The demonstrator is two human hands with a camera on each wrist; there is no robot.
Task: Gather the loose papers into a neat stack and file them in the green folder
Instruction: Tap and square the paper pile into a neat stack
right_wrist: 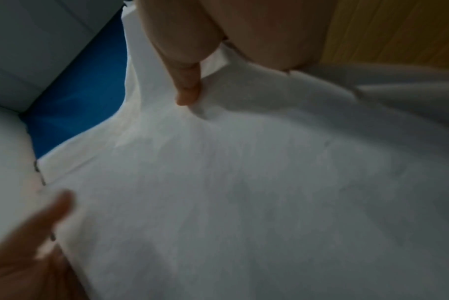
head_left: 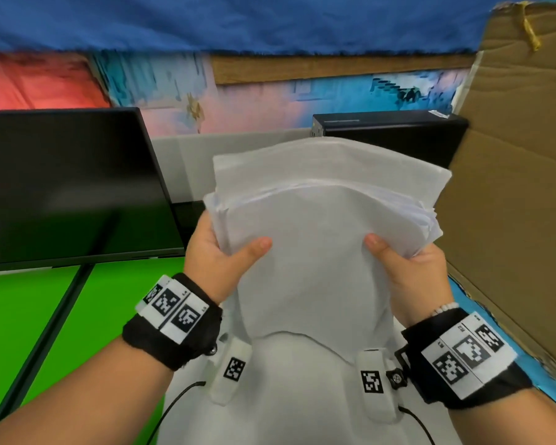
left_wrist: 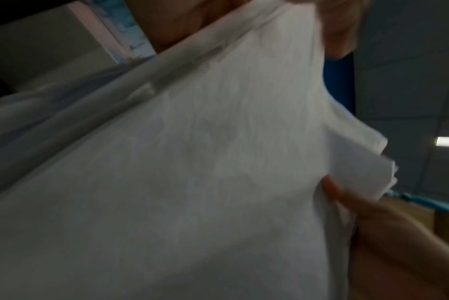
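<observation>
I hold a stack of white papers (head_left: 318, 252) up in front of me with both hands, and its sheets are fanned unevenly at the top edge. My left hand (head_left: 228, 252) grips the stack's left side, thumb on the front, fingers hidden behind. My right hand (head_left: 398, 261) grips the right side the same way. The sheets fill the left wrist view (left_wrist: 192, 162) and the right wrist view (right_wrist: 243, 182), where my right thumb (right_wrist: 187, 85) presses on them. A bright green sheet (head_left: 20, 332) lies flat at lower left; I cannot tell whether it is the folder.
A black monitor (head_left: 68, 187) stands at the left, its stand crossing the green sheet. A black box (head_left: 392, 136) sits behind the papers. A tall cardboard panel (head_left: 511, 187) closes off the right side. Blue cloth (head_left: 238, 20) hangs above.
</observation>
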